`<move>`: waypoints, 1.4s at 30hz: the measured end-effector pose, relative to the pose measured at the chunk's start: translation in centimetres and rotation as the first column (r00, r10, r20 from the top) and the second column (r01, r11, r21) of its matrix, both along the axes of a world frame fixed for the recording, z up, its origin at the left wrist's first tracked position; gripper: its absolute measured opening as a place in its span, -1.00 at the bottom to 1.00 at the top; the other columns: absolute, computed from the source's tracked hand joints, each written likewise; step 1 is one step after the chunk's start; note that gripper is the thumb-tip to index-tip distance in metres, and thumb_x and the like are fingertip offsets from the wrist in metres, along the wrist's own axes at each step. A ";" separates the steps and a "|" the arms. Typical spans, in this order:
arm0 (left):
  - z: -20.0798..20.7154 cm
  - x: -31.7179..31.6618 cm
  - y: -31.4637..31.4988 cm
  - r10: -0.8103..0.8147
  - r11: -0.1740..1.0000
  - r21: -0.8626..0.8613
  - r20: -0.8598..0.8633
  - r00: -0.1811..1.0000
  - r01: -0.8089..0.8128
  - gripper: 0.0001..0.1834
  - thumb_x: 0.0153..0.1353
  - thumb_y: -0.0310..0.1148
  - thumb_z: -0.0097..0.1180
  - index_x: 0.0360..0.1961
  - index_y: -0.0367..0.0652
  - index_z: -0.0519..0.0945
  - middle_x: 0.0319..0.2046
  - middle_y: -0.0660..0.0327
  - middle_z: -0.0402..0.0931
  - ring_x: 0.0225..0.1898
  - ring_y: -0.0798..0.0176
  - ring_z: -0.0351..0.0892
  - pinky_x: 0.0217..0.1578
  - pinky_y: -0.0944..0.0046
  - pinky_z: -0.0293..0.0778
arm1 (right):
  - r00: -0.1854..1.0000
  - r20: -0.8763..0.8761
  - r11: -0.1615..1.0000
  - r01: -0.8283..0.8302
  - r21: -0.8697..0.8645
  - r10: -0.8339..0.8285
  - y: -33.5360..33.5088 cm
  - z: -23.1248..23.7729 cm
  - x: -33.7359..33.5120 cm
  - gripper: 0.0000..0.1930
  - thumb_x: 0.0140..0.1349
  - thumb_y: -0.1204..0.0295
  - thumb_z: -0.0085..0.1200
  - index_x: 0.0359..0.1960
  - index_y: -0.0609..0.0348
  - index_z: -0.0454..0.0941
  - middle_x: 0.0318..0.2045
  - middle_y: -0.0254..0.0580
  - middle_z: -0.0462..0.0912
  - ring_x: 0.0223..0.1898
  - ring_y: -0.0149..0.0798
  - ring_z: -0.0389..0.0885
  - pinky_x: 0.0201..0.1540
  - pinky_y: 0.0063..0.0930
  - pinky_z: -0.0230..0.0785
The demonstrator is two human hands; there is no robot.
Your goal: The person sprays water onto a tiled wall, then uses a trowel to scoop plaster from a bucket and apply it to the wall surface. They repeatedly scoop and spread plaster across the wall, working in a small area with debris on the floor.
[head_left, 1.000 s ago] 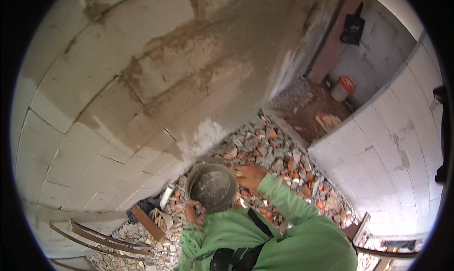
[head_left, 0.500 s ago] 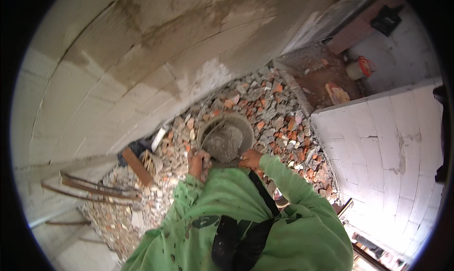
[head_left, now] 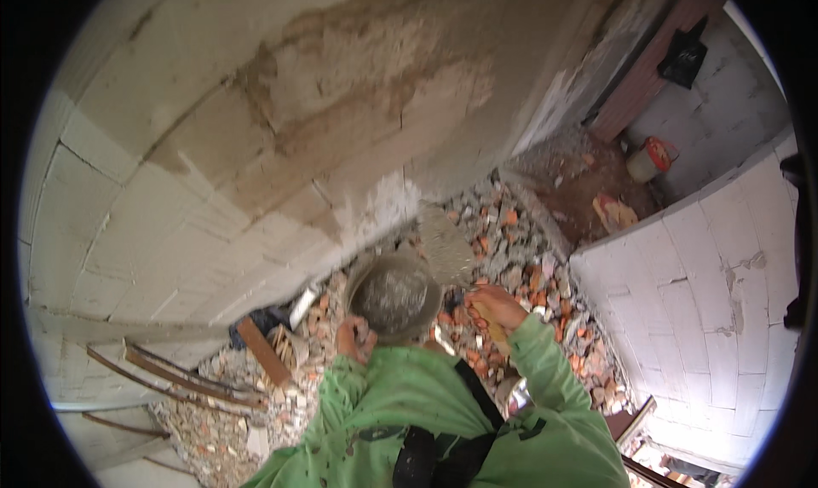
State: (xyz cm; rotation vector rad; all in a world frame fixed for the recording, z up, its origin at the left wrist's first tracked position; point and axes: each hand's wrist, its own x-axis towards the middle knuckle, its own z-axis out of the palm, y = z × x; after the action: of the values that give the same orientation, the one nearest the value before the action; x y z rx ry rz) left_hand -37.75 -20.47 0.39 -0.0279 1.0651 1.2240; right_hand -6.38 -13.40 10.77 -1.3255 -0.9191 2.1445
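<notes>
My left hand (head_left: pixel 356 340) is closed on the near-left rim of a round grey bucket (head_left: pixel 433 307), which I hold in front of my body. Wet grey mortar (head_left: pixel 390 294) fills the lower part of it. In my right hand (head_left: pixel 501 307) is a trowel by its yellowish wooden handle. Its blade (head_left: pixel 447 245), coated with mortar, reaches out past the bucket's right side toward the wall. Green sleeves cover both my forearms.
Broken brick and stone rubble (head_left: pixel 511 207) covers the floor. Ahead rises a block wall (head_left: pixel 358 121) with damp, partly plastered patches; a white block wall (head_left: pixel 682 292) stands at right. Planks (head_left: pixel 264 352) lie left. A red-lidded pail (head_left: pixel 648 162) sits far right.
My right hand has left the bucket's near rim and moved right, now lifting the mortar-covered trowel out beside it. My left hand stays at the rim. The view has shifted slightly.
</notes>
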 end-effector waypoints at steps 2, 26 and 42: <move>0.1 -0.2 0.0 0.068 0.996 -0.059 0.017 0.998 -0.067 -0.70 0.10 -0.52 -0.08 -0.71 -0.04 0.18 -0.77 0.35 0.02 -0.78 0.36 -0.04 -0.72 0.29 0.02 | 0.943 -0.187 0.961 0.274 -0.037 -0.276 2.0 4.8 1.1 -0.76 0.24 0.34 -0.19 -0.22 0.23 0.44 -0.60 -0.33 0.39 -0.67 -0.46 0.34 -0.61 -0.58 0.28; -0.5 -1.1 -1.7 0.110 0.984 -0.137 -0.060 0.992 -0.117 -0.68 0.12 -0.44 -0.08 -0.73 -0.01 0.18 -0.77 0.32 0.09 -0.75 0.31 0.04 -0.67 0.25 0.11 | 0.925 0.331 0.652 -0.135 0.746 -0.187 6.5 0.8 -15.2 -0.40 0.18 0.27 0.04 0.23 0.20 0.18 -0.39 0.05 0.61 -0.37 -0.03 0.62 -0.34 -0.24 0.42; 2.0 3.0 -2.4 -0.041 0.973 -0.232 -0.170 0.985 0.001 -0.62 0.11 -0.54 -0.06 -0.04 -0.08 0.20 -0.61 0.30 0.23 -0.67 0.41 0.15 -0.62 0.30 0.18 | 0.185 0.655 0.438 -0.865 -0.246 0.732 0.4 -15.5 -6.4 -0.66 0.16 0.20 0.05 -0.48 0.31 0.58 -0.61 -0.04 0.58 -0.58 -0.14 0.54 -0.46 -0.15 0.37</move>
State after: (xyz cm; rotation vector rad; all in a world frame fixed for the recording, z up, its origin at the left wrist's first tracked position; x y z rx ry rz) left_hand -34.72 -22.88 2.41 -0.0905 1.3540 1.0920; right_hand -12.76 -13.01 -4.72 -1.8239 -2.6221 2.0146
